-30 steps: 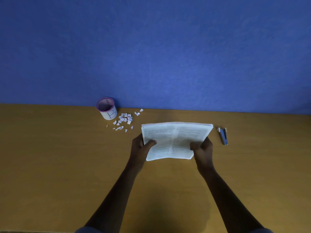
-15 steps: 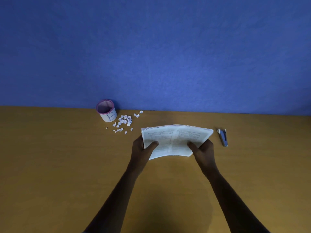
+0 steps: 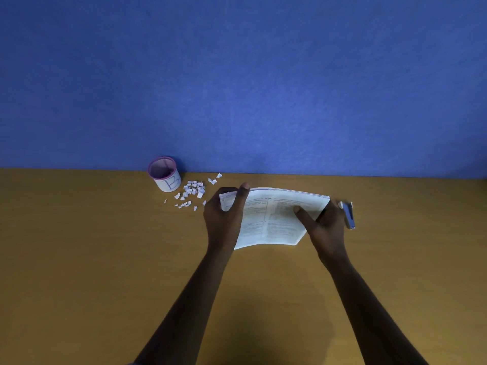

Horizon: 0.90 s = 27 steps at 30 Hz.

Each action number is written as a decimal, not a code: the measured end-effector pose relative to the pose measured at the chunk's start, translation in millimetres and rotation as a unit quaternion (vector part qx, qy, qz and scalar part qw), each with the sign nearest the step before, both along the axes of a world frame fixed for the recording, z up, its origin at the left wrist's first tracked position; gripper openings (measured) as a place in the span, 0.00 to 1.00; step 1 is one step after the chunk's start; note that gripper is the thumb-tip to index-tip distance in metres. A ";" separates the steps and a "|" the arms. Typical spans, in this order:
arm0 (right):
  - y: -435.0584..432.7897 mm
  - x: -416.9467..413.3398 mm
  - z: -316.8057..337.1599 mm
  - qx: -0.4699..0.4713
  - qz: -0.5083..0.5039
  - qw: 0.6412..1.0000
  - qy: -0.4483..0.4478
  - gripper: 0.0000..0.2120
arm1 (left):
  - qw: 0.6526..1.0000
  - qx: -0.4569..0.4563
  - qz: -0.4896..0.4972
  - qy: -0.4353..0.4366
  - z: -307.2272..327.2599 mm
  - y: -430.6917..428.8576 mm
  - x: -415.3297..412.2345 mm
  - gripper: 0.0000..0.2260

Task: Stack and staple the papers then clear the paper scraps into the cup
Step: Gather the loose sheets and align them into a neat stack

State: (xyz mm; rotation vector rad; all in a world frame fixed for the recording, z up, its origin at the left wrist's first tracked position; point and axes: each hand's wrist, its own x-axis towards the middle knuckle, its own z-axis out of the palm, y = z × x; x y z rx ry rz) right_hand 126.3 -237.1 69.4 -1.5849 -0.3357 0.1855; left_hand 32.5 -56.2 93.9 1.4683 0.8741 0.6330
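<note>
White printed papers [image 3: 274, 217], a thin limp stack bowed along its far edge, lie on the tabletop [image 3: 79, 259] between both hands. Left hand [image 3: 224, 219] clamps the left edge, thumb on top; right hand [image 3: 325, 227] pins the right corner likewise. Being light and floppy, the sheets probably slide apart easily; grip near a corner. Stapler [image 3: 349, 214] lies just right; scraps [image 3: 192, 193] beside the cup [image 3: 164, 175].

Left hand [image 3: 224, 219] fingers curled, right hand [image 3: 325, 227] thumb extended, forearms converging
</note>
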 end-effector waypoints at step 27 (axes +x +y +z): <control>1.3 1.2 -33.3 -0.003 -0.006 0.995 0.103 0.21 | 0.989 -0.070 -0.126 -0.003 -61.3 9.2 -14.9 0.14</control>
